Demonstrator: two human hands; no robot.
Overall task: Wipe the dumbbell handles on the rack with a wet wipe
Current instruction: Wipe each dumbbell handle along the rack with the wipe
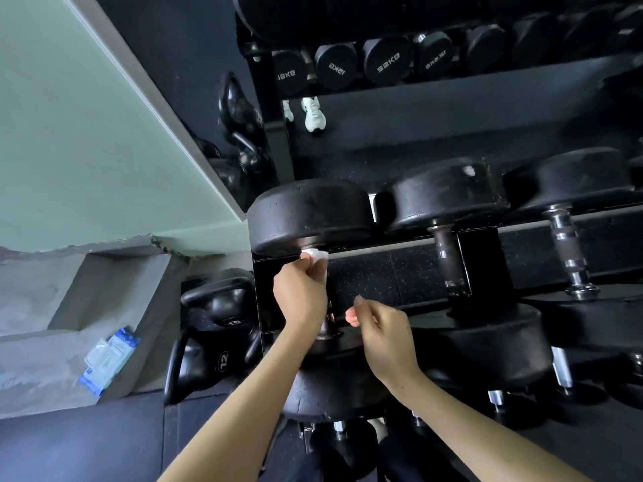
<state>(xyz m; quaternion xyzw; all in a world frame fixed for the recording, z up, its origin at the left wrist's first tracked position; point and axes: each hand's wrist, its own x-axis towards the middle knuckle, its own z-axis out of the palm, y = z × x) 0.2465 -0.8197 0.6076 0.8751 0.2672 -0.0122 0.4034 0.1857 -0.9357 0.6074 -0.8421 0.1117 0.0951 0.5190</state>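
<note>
The left hand (301,297) gripped the wet wipe (315,255) around the handle (328,325) of the leftmost dumbbell (309,213) on the rack (483,259); its fingers (305,264) were clamped on the wipe, which showed as a white fold at the top of that handle, touching the dumbbell's far head; most of the handle was hidden behind the hand. The right hand (382,335) hovered just to the right of that dumbbell's handle, near its lower end, touching nothing; its fingers (360,302) were loosely curled and held nothing. Other dumbbells (445,193) lay in a row to the right of the leftmost dumbbell; kettlebells (215,304) stood on the floor (87,447) to its left; further left of it, a blue pack of wipes (108,360) lay on a grey concrete ledge (41,360).
</note>
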